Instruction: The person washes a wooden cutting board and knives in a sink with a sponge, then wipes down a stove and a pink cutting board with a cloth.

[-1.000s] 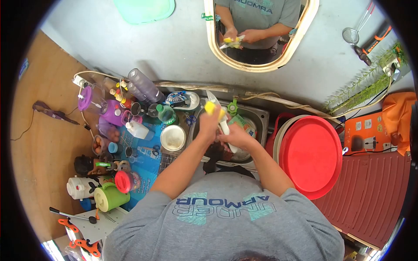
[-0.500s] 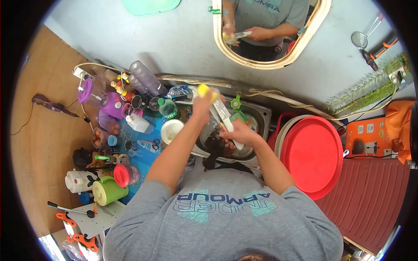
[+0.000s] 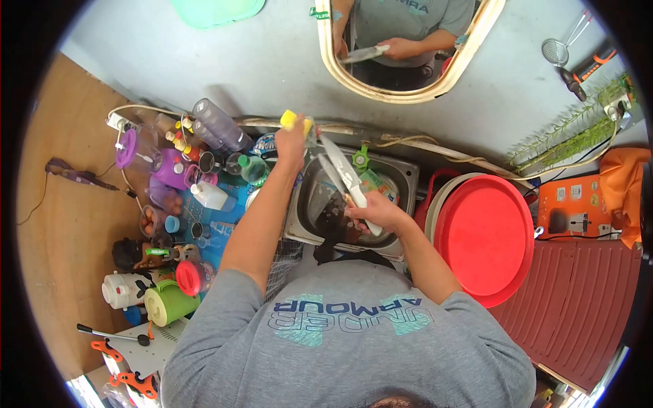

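My left hand (image 3: 291,144) grips a yellow sponge (image 3: 295,121) near the wall, beyond the sink's left rim. In my right hand (image 3: 377,211) are white-handled knives; one soapy blade (image 3: 339,160) points up and to the left over the sink, with a second blade close beside it. The sponge is apart from the blades. Below them lies the metal sink (image 3: 294,226), holding dark, wet items that I cannot make out. A green item (image 3: 360,158) stands at the sink's back edge.
Bottles, a green bottle (image 3: 254,169), a white jug (image 3: 209,196) and a lime pitcher (image 3: 171,302) crowd the left side. Right of the sink are a red basin (image 3: 484,238) and an orange box (image 3: 577,207). A mirror (image 3: 445,90) hangs on the wall.
My left hand has moved left with the sponge, off the blade. My right hand still holds the knives in about the same place. The view has shifted slightly.
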### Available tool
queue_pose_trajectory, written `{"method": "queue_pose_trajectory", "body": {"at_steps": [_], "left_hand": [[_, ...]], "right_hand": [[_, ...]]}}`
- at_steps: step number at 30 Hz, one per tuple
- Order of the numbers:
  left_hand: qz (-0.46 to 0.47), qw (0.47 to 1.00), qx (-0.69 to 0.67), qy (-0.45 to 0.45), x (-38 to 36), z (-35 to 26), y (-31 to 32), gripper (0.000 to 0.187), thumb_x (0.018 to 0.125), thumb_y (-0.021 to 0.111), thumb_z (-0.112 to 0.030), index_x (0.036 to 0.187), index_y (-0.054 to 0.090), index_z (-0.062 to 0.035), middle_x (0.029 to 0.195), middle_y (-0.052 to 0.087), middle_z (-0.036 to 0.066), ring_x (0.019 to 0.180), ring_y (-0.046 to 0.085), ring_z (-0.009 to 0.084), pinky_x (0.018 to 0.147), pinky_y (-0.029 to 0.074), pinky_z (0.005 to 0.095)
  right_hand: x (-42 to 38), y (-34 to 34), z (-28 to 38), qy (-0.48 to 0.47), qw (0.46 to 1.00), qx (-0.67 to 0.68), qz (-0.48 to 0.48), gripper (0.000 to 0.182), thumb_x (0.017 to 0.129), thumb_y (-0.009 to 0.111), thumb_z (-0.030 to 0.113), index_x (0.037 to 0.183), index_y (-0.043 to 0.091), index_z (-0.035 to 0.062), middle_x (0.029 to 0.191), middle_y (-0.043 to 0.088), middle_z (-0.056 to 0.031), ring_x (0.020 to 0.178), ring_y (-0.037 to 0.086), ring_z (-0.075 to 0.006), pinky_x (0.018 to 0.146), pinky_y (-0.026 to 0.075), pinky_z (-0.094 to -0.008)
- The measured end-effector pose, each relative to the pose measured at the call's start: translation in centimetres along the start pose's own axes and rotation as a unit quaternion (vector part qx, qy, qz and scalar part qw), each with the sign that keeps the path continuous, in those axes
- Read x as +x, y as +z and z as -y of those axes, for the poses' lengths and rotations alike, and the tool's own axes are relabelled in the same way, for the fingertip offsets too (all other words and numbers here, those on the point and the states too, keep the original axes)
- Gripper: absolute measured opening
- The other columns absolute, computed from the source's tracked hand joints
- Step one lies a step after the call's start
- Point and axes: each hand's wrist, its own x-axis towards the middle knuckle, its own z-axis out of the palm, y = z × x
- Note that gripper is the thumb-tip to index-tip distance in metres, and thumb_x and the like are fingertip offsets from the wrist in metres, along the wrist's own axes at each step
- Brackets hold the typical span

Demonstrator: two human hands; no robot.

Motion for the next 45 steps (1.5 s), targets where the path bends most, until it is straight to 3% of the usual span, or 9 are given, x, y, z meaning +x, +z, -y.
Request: {"method": "queue_pose_trajectory", "body": {"at_steps": [5, 7, 16, 22, 28, 29, 31, 34, 45], "left_hand": [[-0.032, 0.975, 0.182, -0.123, -8.0, 0.8, 1.5, 0.038, 0.092, 0.066, -0.038, 0.093, 0.068, 0.0008, 0.081, 0.066, 0.008, 0.07, 0.061, 0.0137, 0.063, 0.048, 0.0293], [0.078, 0.981, 0.136, -0.117, -11.3, 3.3, 2.6, 0.038, 0.092, 0.067, -0.037, 0.093, 0.069, 0.001, 0.082, 0.065, 0.007, 0.074, 0.057, 0.0111, 0.065, 0.045, 0.0293], [-0.071, 0.99, 0.114, -0.035, -8.4, 3.5, -0.1, 0.039, 0.098, 0.059, -0.035, 0.091, 0.065, 0.0033, 0.082, 0.065, 0.007, 0.071, 0.058, 0.0123, 0.061, 0.044, 0.031], [-0.084, 0.982, 0.152, 0.073, -10.2, 3.2, 0.1, 0.041, 0.101, 0.053, -0.032, 0.088, 0.063, 0.0053, 0.076, 0.063, 0.007, 0.071, 0.058, 0.013, 0.06, 0.043, 0.0329], [-0.136, 0.976, 0.146, 0.087, -8.2, 1.0, -2.4, 0.047, 0.101, 0.052, -0.035, 0.076, 0.061, 0.004, 0.064, 0.054, 0.001, 0.059, 0.044, 0.0102, 0.051, 0.036, 0.0335], [-0.085, 0.957, 0.274, 0.036, -8.8, 0.4, -2.2, 0.041, 0.098, 0.055, -0.028, 0.077, 0.061, 0.0067, 0.065, 0.061, 0.01, 0.059, 0.056, 0.0198, 0.055, 0.042, 0.0405], [-0.036, 0.888, 0.408, 0.21, -9.9, 4.0, -1.8, 0.027, 0.091, 0.057, -0.017, 0.081, 0.062, 0.0076, 0.073, 0.065, 0.023, 0.07, 0.065, 0.0387, 0.064, 0.048, 0.049], [0.04, 0.852, 0.492, 0.175, -13.0, 0.7, -1.5, 0.018, 0.083, 0.057, -0.01, 0.086, 0.064, 0.0063, 0.082, 0.065, 0.029, 0.082, 0.061, 0.0498, 0.073, 0.049, 0.0541], [0.055, 0.875, 0.44, 0.195, -12.1, 3.6, -5.4, 0.027, 0.085, 0.054, -0.006, 0.11, 0.06, 0.0015, 0.104, 0.063, 0.029, 0.101, 0.059, 0.0476, 0.085, 0.048, 0.0491]], "right_hand": [[2.4, 0.1, -0.1, -0.079, 0.993, 0.031, -0.081, 0.012, 0.089, 0.066, 0.01, 0.088, 0.059, 0.0, 0.064, 0.057, -0.0046, 0.048, 0.055, -0.0134, 0.043, 0.045, -0.0294], [2.7, 1.2, 1.3, -0.031, 0.996, -0.055, -0.056, 0.012, 0.089, 0.065, 0.01, 0.086, 0.062, -0.0014, 0.066, 0.059, -0.0052, 0.049, 0.056, -0.0142, 0.044, 0.047, -0.0296], [6.3, 2.9, -2.3, -0.082, 0.988, -0.077, -0.106, 0.018, 0.091, 0.065, 0.017, 0.079, 0.061, 0.0032, 0.066, 0.059, -0.0026, 0.052, 0.055, -0.012, 0.048, 0.044, -0.0271], [10.6, 5.2, -3.1, -0.207, 0.951, 0.021, -0.228, 0.062, 0.101, 0.04, 0.056, 0.082, 0.061, 0.0007, 0.065, 0.056, -0.0022, 0.058, 0.054, -0.0121, 0.054, 0.042, -0.0294], [11.3, 5.6, -1.3, -0.153, 0.955, 0.143, -0.21, 0.057, 0.105, 0.031, 0.051, 0.092, 0.061, 0.0049, 0.076, 0.061, -0.0042, 0.069, 0.056, -0.0143, 0.065, 0.047, -0.03], [12.0, 5.6, -1.2, -0.152, 0.956, 0.141, -0.206, 0.057, 0.105, 0.031, 0.051, 0.092, 0.061, 0.0049, 0.076, 0.061, -0.0042, 0.069, 0.056, -0.0143, 0.065, 0.047, -0.03], [13.7, 6.2, -1.2, -0.23, 0.922, 0.172, -0.26, 0.052, 0.106, 0.03, 0.049, 0.093, 0.058, 0.0074, 0.084, 0.059, -0.0021, 0.078, 0.057, -0.0138, 0.073, 0.048, -0.0311], [13.9, 5.2, -0.8, -0.176, 0.92, 0.298, -0.187, 0.047, 0.105, 0.032, 0.049, 0.098, 0.056, 0.0093, 0.089, 0.058, -0.003, 0.084, 0.059, -0.0156, 0.079, 0.049, -0.0332], [15.4, 5.6, -1.5, -0.171, 0.92, 0.346, -0.064, 0.034, 0.099, 0.057, 0.036, 0.114, 0.05, 0.0056, 0.096, 0.065, -0.009, 0.085, 0.066, -0.0205, 0.08, 0.053, -0.0384]]}}
